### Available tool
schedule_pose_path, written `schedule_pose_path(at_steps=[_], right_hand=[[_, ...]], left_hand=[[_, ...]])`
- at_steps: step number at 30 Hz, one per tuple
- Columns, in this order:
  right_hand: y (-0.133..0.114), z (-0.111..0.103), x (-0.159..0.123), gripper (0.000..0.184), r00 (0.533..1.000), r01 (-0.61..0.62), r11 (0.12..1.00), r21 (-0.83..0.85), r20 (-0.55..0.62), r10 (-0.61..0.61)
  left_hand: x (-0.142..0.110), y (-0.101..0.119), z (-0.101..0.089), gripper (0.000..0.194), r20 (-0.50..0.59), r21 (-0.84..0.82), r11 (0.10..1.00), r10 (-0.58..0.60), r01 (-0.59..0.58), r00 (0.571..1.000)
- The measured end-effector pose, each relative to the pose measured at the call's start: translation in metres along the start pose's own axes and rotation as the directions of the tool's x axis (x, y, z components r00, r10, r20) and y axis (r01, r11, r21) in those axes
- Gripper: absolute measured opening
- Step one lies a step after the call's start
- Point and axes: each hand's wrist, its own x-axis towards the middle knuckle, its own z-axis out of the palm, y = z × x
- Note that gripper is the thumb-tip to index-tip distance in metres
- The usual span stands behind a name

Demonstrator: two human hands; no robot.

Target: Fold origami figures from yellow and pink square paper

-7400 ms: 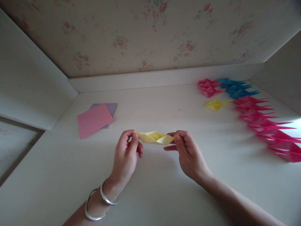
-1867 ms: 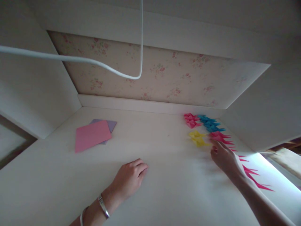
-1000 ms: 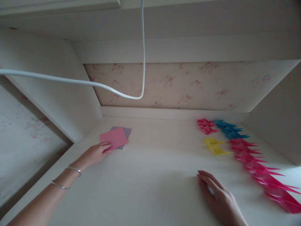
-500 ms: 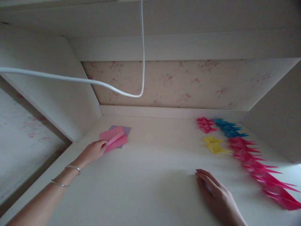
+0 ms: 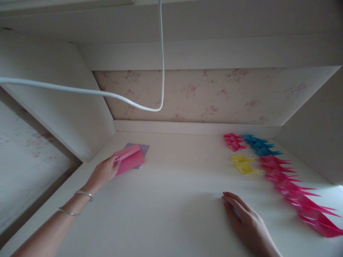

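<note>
My left hand (image 5: pixel 105 170) is closed in a pinch on the near left edge of a pink sheet of paper (image 5: pixel 131 163). That edge is lifted and curls over the rest of the sheet. Beneath it, corners of a purple paper (image 5: pixel 144 148) stick out on the white surface. My right hand (image 5: pixel 245 221) rests on the surface at the lower right, its fingers stretched out and slightly bent, with a gap between them. I see nothing held in it.
Rows of folded paper figures stand at the right: pink ones (image 5: pixel 294 196), blue ones (image 5: pixel 258 144), two yellow (image 5: pixel 242 165), and a small pink group (image 5: pixel 234 142) at the back. A white cable (image 5: pixel 118 96) hangs across the upper left. Side panels (image 5: pixel 80 107) enclose the surface.
My left hand has moved slightly left and up, peeling the pink sheet's edge further over. My right hand stays in place.
</note>
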Motion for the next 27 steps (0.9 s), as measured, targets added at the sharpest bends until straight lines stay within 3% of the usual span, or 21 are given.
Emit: schedule_pose_path(at_steps=[5,9,10,12,14,16,19,22,24,27], right_hand=[[0.001,0.000,0.003,0.022,0.998,-0.065,0.995,0.079,0.008,0.064],[-0.011,0.000,0.014,0.024,0.966,-0.258,0.907,0.334,0.070,0.249],[-0.018,0.001,0.018,0.026,0.942,-0.333,0.845,0.419,0.112,0.316],[-0.034,0.003,0.028,0.030,0.903,-0.428,0.681,0.594,0.248,0.351],[-0.053,0.005,0.039,0.036,0.901,-0.418,0.487,0.767,0.278,0.335],[-0.070,0.005,0.051,0.045,0.921,-0.376,0.367,0.851,0.299,0.251],[-0.086,0.003,0.068,0.060,0.961,-0.273,0.327,0.905,0.244,0.129],[-0.090,0.003,0.077,0.058,0.977,-0.206,0.463,0.862,0.204,0.056],[-0.088,0.007,0.077,0.055,0.983,-0.179,0.553,0.814,0.167,0.072],[-0.081,0.021,0.067,0.074,0.981,-0.188,0.526,0.829,0.128,0.148]], left_hand=[[-0.013,0.032,-0.015,0.034,-0.154,-0.119,0.991,-0.072,0.054,0.986],[-0.039,0.087,-0.021,0.031,-0.129,-0.372,0.928,-0.013,-0.036,0.992],[-0.046,0.104,-0.020,0.028,-0.087,-0.617,0.786,-0.017,-0.040,0.996],[-0.060,0.135,-0.018,0.024,0.047,-0.932,0.359,0.001,0.043,0.999],[-0.070,0.162,-0.013,0.020,0.159,-0.987,-0.009,0.091,0.161,0.983],[-0.076,0.181,-0.004,0.019,0.241,-0.942,-0.189,0.189,0.276,0.952],[-0.080,0.192,0.015,0.019,0.322,-0.907,-0.205,0.220,0.367,0.921],[-0.080,0.189,0.034,0.024,0.394,-0.898,-0.120,0.209,0.424,0.895],[-0.080,0.185,0.042,0.029,0.444,-0.884,-0.056,0.212,0.464,0.871],[-0.083,0.181,0.048,0.034,0.477,-0.870,-0.026,0.214,0.493,0.852]])
